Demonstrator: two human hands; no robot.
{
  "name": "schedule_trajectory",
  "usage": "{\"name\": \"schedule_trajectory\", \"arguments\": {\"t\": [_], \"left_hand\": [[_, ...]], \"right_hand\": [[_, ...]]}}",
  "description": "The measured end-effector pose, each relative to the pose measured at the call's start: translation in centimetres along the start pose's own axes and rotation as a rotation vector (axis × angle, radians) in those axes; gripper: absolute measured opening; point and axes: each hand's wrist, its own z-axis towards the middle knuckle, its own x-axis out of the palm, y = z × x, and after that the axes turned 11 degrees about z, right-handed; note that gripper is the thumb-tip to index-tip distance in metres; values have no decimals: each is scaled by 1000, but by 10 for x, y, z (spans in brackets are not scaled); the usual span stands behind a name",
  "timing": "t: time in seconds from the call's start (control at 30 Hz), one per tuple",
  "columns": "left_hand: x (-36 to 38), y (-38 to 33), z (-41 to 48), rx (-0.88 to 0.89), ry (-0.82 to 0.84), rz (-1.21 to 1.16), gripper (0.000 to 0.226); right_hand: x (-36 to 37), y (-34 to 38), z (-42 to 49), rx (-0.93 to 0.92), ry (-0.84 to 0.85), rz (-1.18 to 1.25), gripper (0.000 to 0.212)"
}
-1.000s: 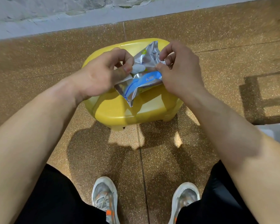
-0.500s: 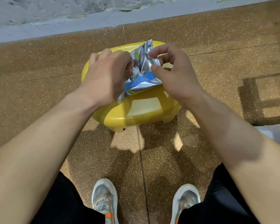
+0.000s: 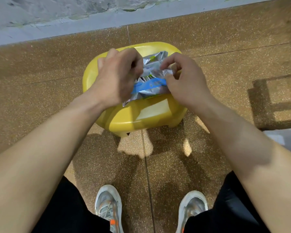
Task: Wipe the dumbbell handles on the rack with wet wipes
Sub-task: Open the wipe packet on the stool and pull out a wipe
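Note:
A crinkled silver wet-wipe packet (image 3: 150, 81) with a blue band is held just above a yellow plastic stool (image 3: 138, 116). My left hand (image 3: 118, 78) grips the packet's left side with curled fingers that cover that edge. On the right side, my right hand (image 3: 183, 81) pinches the foil between thumb and fingers. No wipe shows outside the packet. No dumbbells or rack are in view.
The stool stands on a speckled brown rubber floor (image 3: 40, 101). A grey wall base (image 3: 74, 26) runs across the top. My two shoes (image 3: 107, 207) are below. A dark frame shadow (image 3: 275, 101) and a pale object (image 3: 282, 137) sit at right.
The packet and both hands have dropped lower toward the stool top. The packet has tilted flatter, and my left hand has rolled over its left side.

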Motion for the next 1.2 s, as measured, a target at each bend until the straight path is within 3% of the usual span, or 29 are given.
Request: {"name": "schedule_trajectory", "arguments": {"t": [0.1, 0.17, 0.23, 0.33, 0.43, 0.63, 0.97, 1.07, 1.2], "left_hand": [[0, 1, -1, 28, 9, 62, 23], [5, 4, -3, 24, 43, 106, 20], [7, 2, -3, 49, 66, -2, 13], [6, -1, -4, 51, 88, -212, 10], [4, 1, -4, 15, 169, -308, 26], [3, 5, -5, 41, 156, -127, 23], [1, 7, -6, 15, 158, -108, 14], [-3, 6, -9, 106, 86, -110, 3], [-9, 5, -12, 205, 64, -14, 16]], "right_hand": [[4, 6, -6, -81, 33, -140, 17], [9, 10, -10, -223, -24, -298, 26], [13, 10, -10, -296, -21, -319, 33], [15, 11, -7, -229, -7, -212, 26], [14, 14, -9, -210, -3, -264, 23], [10, 18, -12, -232, 71, -511, 25], [15, 14, -11, -157, 111, -353, 22], [15, 11, -10, -168, 106, -301, 17], [13, 11, -8, -175, 82, -271, 13]]}}
